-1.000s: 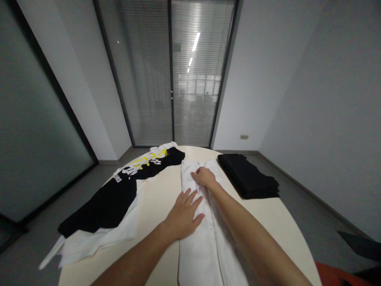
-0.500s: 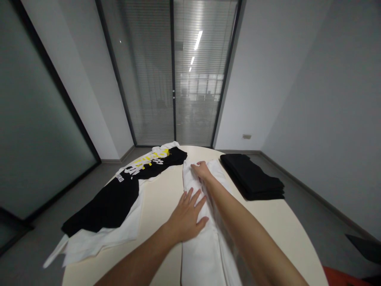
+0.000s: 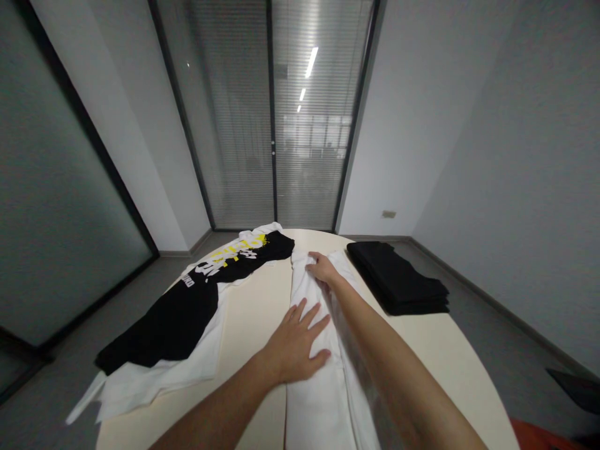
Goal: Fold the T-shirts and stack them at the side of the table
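Observation:
Long white trousers (image 3: 312,406), folded lengthwise, run from the table's near edge toward its far side. My left hand (image 3: 300,340) lies flat on their middle with its fingers spread. Farther along, near the far end of the trousers, my right hand (image 3: 322,269) has its thumb and fingers closed on the white fabric at a fold. My right forearm covers part of the trousers' right side.
A round cream table (image 3: 255,325) carries everything. On the left lie black and white garments (image 3: 173,319) with yellow and white print. A stack of folded black clothes (image 3: 398,278) sits at the right. Something red (image 3: 534,434) shows at lower right.
My right hand has shifted slightly right, drawing the far end of the white trousers with it. My left hand stays flat in nearly the same spot, its fingers slightly farther right.

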Tool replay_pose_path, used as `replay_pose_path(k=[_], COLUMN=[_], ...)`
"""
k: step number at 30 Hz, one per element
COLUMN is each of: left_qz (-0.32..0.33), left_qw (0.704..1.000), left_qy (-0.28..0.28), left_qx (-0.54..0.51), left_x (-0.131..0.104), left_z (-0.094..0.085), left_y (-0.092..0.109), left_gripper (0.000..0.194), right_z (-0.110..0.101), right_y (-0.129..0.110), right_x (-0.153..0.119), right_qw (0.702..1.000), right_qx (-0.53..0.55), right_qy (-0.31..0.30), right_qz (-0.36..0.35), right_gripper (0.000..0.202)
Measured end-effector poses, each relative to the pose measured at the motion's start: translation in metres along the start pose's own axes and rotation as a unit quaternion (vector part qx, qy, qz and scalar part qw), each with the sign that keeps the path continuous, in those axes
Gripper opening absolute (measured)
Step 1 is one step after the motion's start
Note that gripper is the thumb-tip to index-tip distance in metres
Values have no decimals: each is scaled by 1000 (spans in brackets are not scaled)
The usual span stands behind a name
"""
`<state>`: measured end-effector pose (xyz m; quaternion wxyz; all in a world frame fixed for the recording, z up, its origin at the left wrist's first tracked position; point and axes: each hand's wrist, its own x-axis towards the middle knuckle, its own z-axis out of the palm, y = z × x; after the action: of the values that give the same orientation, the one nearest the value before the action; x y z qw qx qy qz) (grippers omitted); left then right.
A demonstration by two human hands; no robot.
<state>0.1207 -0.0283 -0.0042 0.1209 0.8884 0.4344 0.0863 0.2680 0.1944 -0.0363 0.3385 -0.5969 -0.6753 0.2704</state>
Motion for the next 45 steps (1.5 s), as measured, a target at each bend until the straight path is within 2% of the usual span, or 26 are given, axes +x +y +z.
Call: replay_pose_path(k=[5, 10, 14, 19, 25, 31, 35, 38, 41, 45], left_qz=[2, 11, 16, 23, 28, 22, 18, 18, 17, 8], left_qw=[1000, 1000, 1000, 1000, 999, 999, 999, 1000, 1000, 1000], left_qy=[-3, -9, -11, 0, 5, -4, -3, -2, -2, -5], left_qx=[-5, -4, -9, -18, -15, -24, -26, -24, -19, -7], left_x=[-1, -2, -3, -2, -1, 0, -1, -2, -2, -1], left_z=[-2, 0, 2, 4, 4, 4, 4, 4, 3, 3], left_y=[1, 1, -1, -4, -6, -7, -7, -6, -4, 0], left_gripper=[75, 75, 73, 71, 68, 71, 72, 72, 74, 75], right_z=[-4, -3, 0, 8, 23, 24, 11, -12, -43, -70], right_y=[-1, -14, -29, -40, -39, -32, -28, -26, -20, -7], right_x=[0, -1, -2, 6, 26, 35, 30, 25, 21, 11], right_qw=[999, 996, 986, 978, 970, 965, 961, 962, 959, 948], right_qx=[-27, -92, -156, -200, -227, -243, -249, -259, -283, -312], right_qy=[-14, 8, 37, -1, -55, -71, -80, -41, 8, -5], right_qz=[-26, -18, -31, -56, -59, -66, -92, -83, -22, 65], right_gripper=[68, 46, 41, 40, 34, 49, 48, 44, 40, 38])
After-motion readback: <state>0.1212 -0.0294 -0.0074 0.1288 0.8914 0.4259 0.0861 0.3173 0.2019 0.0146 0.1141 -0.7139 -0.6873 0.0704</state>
